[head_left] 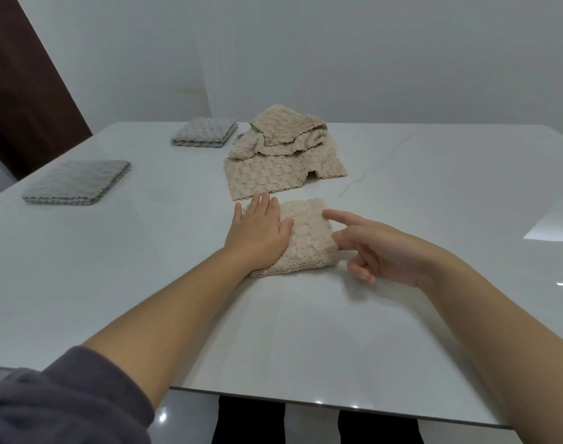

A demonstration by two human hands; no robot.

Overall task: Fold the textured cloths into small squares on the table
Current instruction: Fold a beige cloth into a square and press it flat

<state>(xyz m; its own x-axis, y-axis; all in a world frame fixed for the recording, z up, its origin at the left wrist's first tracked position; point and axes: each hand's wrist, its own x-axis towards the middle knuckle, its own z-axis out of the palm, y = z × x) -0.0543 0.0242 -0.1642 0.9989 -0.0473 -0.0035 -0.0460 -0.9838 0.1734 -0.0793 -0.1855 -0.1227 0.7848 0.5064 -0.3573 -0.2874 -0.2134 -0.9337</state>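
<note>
A beige textured cloth point(309, 238), folded into a small square, lies on the white table point(145, 283) in the middle. My left hand point(257, 232) rests flat on its left half, fingers together and stretched out. My right hand point(379, 248) hovers at the cloth's right edge, forefinger extended over the cloth, the other fingers loosely curled, holding nothing. Behind the folded cloth sits a pile of unfolded beige cloths point(283, 152), one spread flat at the bottom and others crumpled on top.
Two stacks of folded grey cloths lie on the left: one near the left edge point(78, 182), one further back point(205, 131). A wall stands close behind the table. The table's front edge runs just above my sleeve.
</note>
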